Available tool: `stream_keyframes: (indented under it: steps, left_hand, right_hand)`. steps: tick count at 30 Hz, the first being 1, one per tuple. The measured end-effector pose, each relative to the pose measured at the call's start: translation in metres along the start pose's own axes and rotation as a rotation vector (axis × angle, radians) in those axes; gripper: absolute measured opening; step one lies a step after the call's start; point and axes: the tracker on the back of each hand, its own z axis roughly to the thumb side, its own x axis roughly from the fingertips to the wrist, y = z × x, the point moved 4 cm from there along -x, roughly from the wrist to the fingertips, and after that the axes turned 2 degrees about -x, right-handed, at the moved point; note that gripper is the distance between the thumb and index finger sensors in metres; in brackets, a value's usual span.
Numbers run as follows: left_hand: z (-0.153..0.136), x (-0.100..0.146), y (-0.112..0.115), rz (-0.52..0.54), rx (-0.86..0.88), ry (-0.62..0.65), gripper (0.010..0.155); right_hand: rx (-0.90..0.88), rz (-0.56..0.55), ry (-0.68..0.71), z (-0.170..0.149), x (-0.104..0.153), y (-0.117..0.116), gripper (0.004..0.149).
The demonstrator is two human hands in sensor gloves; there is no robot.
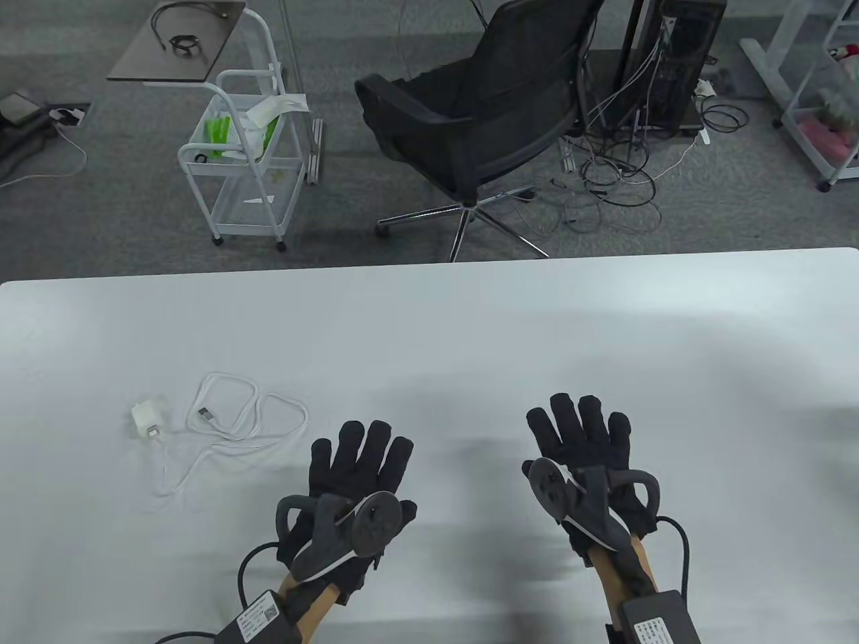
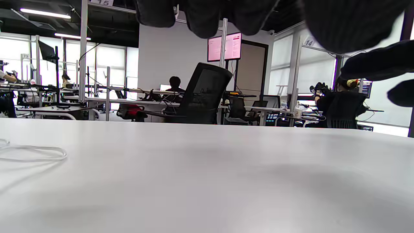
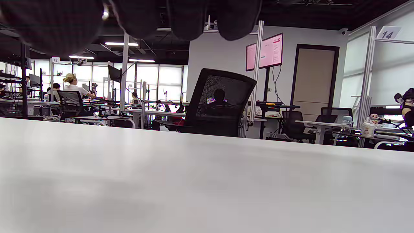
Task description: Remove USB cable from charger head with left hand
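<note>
2 gloved hands lie flat on the white table [image 1: 470,322], fingers spread, holding nothing: left hand [image 1: 356,476], right hand [image 1: 584,443]. Left of the left hand, the charger head [image 1: 145,418] lies with the USB cable [image 1: 235,422] plugged in and coiled just beside it.

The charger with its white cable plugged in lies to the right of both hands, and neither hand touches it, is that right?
Not quite. The table view shows the charger and cable lying to the left of both hands, nearer the left hand than the right hand. Neither hand touches it.
</note>
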Motion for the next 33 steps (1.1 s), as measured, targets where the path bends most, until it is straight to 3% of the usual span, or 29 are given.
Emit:
stream_keyframes:
  steps: [7,12,18,21,24,28,33]
  left_hand:
    - [-0.017,-0.005,-0.001,-0.012,0.029,-0.060,0.082]
    - [-0.049,-0.003,-0.015,0.023,0.070,-0.161,0.080]
    - [-0.140,-0.004,-0.048,0.077,0.063,-0.451,0.080]
    - [-0.196,-0.007,-0.052,0.064,0.062,-0.615,0.079]
    - [-0.250,-0.007,-0.039,0.006,0.075,-0.807,0.079]
    - [-0.312,-0.004,-0.004,-0.131,0.173,-1.091,0.080]
    - [-0.350,0.000,0.027,-0.294,0.067,-1.332,0.087]
  right_hand:
    - [-0.027,-0.003,0.010,0.005,0.001,0.003,0.070]
    - [-0.051,0.010,0.028,0.008,0.004,0.003,0.069]
    - [-0.087,0.041,0.026,0.003,0.003,0.002,0.071]
    - [-0.107,0.063,0.026,0.004,0.003,-0.001,0.070]
    - [-0.105,0.091,0.034,0.008,0.002,-0.006,0.069]
    - [-0.096,0.159,0.037,0.011,0.003,-0.017,0.070]
    - [-0.096,0.202,0.026,0.009,0.001,-0.025,0.070]
